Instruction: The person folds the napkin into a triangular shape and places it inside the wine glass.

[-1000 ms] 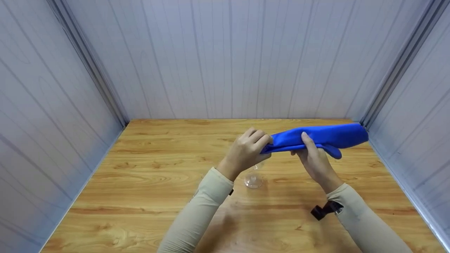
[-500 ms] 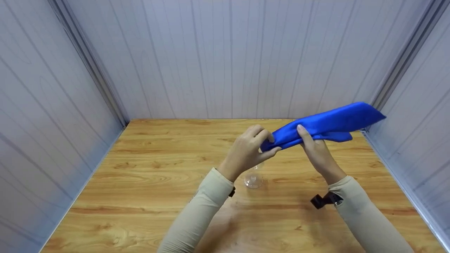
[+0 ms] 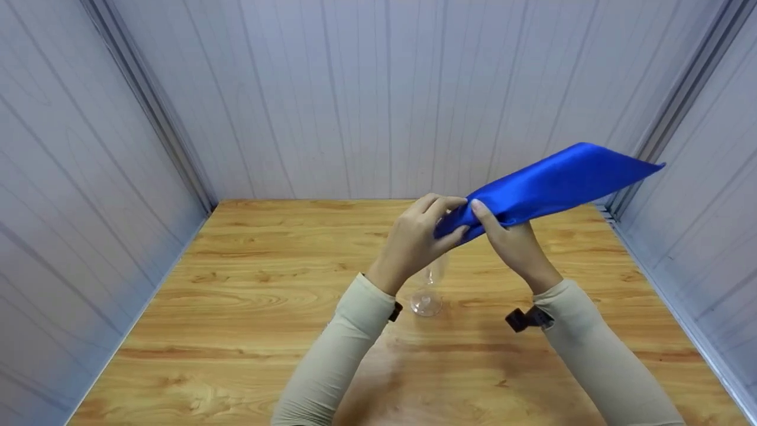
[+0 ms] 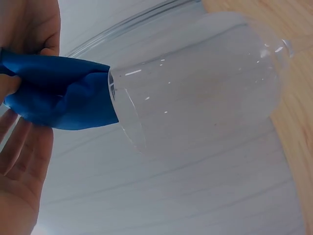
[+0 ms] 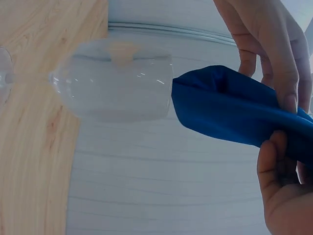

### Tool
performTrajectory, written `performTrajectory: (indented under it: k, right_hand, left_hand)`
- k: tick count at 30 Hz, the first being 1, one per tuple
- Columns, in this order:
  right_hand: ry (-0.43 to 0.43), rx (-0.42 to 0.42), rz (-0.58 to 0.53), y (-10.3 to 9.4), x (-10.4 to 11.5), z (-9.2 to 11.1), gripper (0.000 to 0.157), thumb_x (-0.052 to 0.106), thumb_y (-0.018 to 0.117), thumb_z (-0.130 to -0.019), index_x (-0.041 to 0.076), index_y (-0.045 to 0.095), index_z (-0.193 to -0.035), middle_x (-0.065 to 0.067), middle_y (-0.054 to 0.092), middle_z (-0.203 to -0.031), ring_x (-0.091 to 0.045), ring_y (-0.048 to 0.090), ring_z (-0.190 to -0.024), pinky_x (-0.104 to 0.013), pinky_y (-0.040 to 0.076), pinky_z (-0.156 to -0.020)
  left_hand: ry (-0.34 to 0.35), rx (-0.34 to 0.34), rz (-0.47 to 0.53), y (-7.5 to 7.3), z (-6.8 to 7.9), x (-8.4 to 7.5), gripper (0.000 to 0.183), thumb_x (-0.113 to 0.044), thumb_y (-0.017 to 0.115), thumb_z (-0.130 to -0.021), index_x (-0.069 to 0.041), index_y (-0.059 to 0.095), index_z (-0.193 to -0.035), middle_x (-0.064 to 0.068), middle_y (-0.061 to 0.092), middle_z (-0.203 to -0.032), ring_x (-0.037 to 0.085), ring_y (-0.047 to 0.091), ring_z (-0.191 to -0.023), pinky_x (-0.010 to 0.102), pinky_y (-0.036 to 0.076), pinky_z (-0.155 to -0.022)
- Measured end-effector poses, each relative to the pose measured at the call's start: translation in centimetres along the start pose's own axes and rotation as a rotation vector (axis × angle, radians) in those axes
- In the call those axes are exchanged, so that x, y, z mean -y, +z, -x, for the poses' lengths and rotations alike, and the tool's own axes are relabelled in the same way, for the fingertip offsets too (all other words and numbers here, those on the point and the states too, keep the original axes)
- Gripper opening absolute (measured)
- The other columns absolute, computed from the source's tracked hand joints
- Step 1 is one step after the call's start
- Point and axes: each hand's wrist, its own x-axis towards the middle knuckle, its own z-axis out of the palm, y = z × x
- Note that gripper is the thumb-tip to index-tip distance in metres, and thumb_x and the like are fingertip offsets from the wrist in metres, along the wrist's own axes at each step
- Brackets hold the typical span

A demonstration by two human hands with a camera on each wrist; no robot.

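A folded, satiny blue cloth napkin [image 3: 556, 183] slants over the table, its free pointed end up to the right. My left hand [image 3: 411, 239] pinches the lower end between thumb and fingers. Just beside it, my right hand [image 3: 520, 251] grips the napkin with its thumb on top. Beneath them stands an upright clear wine glass [image 3: 426, 303], its bowl mostly hidden in the head view. In the left wrist view the napkin's lower edge is right at the rim of the glass [image 4: 195, 83]. The right wrist view shows the napkin [image 5: 220, 105] tip at the same rim.
The glass stands on a wood-grain table [image 3: 236, 319]. Pale panelled walls [image 3: 355, 100] enclose the table at the back and both sides. A small black wrist camera [image 3: 523, 319] hangs from the right wrist.
The napkin's free end has swung upward, so it slants more steeply. My right hand has moved left along it toward my left hand, and my left hand has risen a little.
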Motion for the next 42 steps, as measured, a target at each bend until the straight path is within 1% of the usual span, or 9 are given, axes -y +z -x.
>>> performTrajectory:
  k: [7,14,19,27,30,33,36,39,42]
  right_hand:
    - [0.008,0.033,-0.045,1.0,0.3,-1.0,0.032,0.027,0.058,-0.102,-0.002,0.064,-0.115,-0.013,0.066,-0.103,-0.022,0.063,-0.092,-0.033,0.048,-0.086]
    - [-0.017,0.111,-0.065,1.6,-0.1,-1.7,0.032,0.025,0.058,-0.102,-0.001,0.061,-0.121,-0.012,0.066,-0.111,-0.024,0.063,-0.102,-0.036,0.047,-0.093]
    - [-0.017,0.177,-0.074,1.9,-0.3,-1.8,0.033,0.024,0.061,-0.101,0.002,0.057,-0.125,-0.011,0.065,-0.114,-0.026,0.064,-0.105,-0.038,0.05,-0.092]
    - [-0.047,0.167,-0.013,2.5,-0.9,-2.1,0.024,0.023,0.063,-0.101,0.003,0.063,-0.113,-0.009,0.067,-0.102,-0.024,0.065,-0.095,-0.034,0.052,-0.085]
    - [-0.056,0.174,0.025,2.6,-1.3,-1.9,0.02,0.018,0.062,-0.101,0.002,0.063,-0.113,-0.009,0.067,-0.103,-0.022,0.065,-0.095,-0.034,0.052,-0.085]
    - [-0.053,0.191,0.045,2.7,-1.4,-1.5,0.02,0.013,0.06,-0.101,-0.001,0.061,-0.116,-0.012,0.066,-0.107,-0.024,0.064,-0.099,-0.037,0.051,-0.089]
    - [-0.05,0.218,0.075,2.7,-0.4,-1.0,0.023,0.009,0.058,-0.101,-0.005,0.059,-0.12,-0.015,0.064,-0.113,-0.025,0.062,-0.105,-0.042,0.048,-0.094]
    - [-0.051,0.24,0.108,2.6,0.8,-0.5,0.024,0.006,0.057,-0.101,-0.007,0.058,-0.121,-0.017,0.062,-0.116,-0.026,0.059,-0.109,-0.046,0.045,-0.097]
    - [-0.061,0.228,0.14,2.5,1.3,-0.1,0.024,0.005,0.06,-0.099,-0.007,0.06,-0.119,-0.017,0.064,-0.115,-0.027,0.06,-0.109,-0.047,0.045,-0.097]
  left_hand:
    - [-0.076,-0.035,0.075,-0.5,0.4,0.5,0.029,-0.019,0.069,-0.095,-0.005,0.066,-0.12,0.008,0.066,-0.106,0.015,0.067,-0.093,0.017,0.053,-0.071]
    - [-0.171,-0.036,0.128,-0.5,1.1,1.2,0.028,-0.017,0.066,-0.097,-0.004,0.062,-0.122,0.01,0.065,-0.108,0.014,0.068,-0.094,0.013,0.052,-0.07]
    - [-0.219,-0.038,0.139,-0.5,1.5,1.5,0.028,-0.019,0.066,-0.097,-0.002,0.062,-0.12,0.01,0.066,-0.106,0.013,0.069,-0.092,0.012,0.052,-0.071]
    - [-0.23,-0.055,0.138,-0.4,2.0,2.0,0.025,-0.024,0.066,-0.098,-0.002,0.064,-0.111,0.01,0.07,-0.098,0.013,0.071,-0.082,0.015,0.054,-0.069]
    - [-0.241,-0.044,0.139,-0.4,2.4,2.1,0.025,-0.026,0.066,-0.098,-0.004,0.064,-0.11,0.008,0.07,-0.097,0.012,0.071,-0.08,0.017,0.055,-0.068]
    - [-0.254,-0.022,0.142,-0.3,2.7,2.2,0.024,-0.027,0.065,-0.099,-0.007,0.064,-0.111,0.006,0.071,-0.096,0.01,0.07,-0.081,0.02,0.056,-0.069]
    - [-0.263,-0.01,0.123,-0.2,3.1,2.2,0.022,-0.028,0.065,-0.099,-0.009,0.064,-0.11,0.005,0.073,-0.094,0.01,0.07,-0.081,0.023,0.057,-0.069]
    - [-0.263,-0.005,0.072,-0.1,3.4,2.3,0.02,-0.028,0.066,-0.098,-0.01,0.065,-0.107,0.003,0.075,-0.092,0.012,0.07,-0.084,0.027,0.056,-0.07]
    - [-0.251,0.004,0.011,0.1,3.8,2.5,0.018,-0.027,0.067,-0.098,-0.011,0.067,-0.105,0.003,0.075,-0.093,0.015,0.069,-0.087,0.031,0.055,-0.073]
